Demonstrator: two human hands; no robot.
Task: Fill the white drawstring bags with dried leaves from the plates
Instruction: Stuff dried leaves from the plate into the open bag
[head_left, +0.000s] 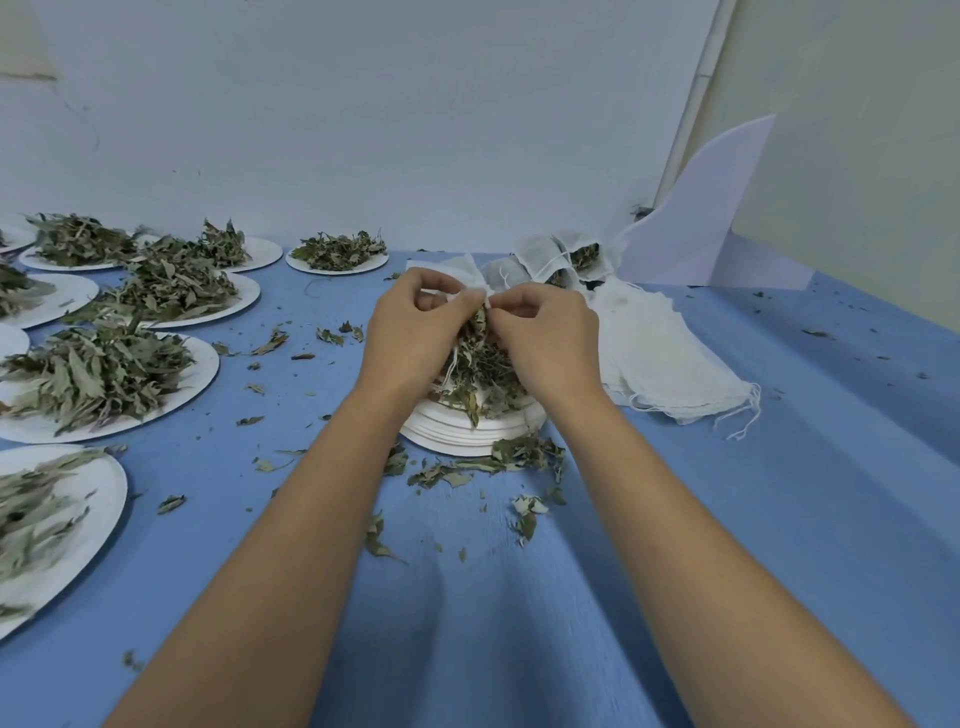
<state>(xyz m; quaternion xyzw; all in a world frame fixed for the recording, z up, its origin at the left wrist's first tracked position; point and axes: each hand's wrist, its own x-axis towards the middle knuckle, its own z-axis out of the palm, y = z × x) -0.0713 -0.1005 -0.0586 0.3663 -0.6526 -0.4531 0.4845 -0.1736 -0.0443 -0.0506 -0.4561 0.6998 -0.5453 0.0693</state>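
Note:
My left hand (415, 325) and my right hand (545, 338) meet above a stack of white plates (467, 434). Both pinch the top of a white drawstring bag (462, 275) stuffed with dried leaves (483, 364). The bag hangs between my palms over the stack, and my hands hide most of it. Filled bags (566, 260) stand just behind, against the wall. A flat pile of empty white bags (660, 358) lies right of my right hand.
Several white plates heaped with dried leaves (104, 379) fill the left side of the blue tablecloth (779, 493). Loose leaf bits (467, 473) lie scattered around the stack. A white curved board (701, 228) leans at the back right corner.

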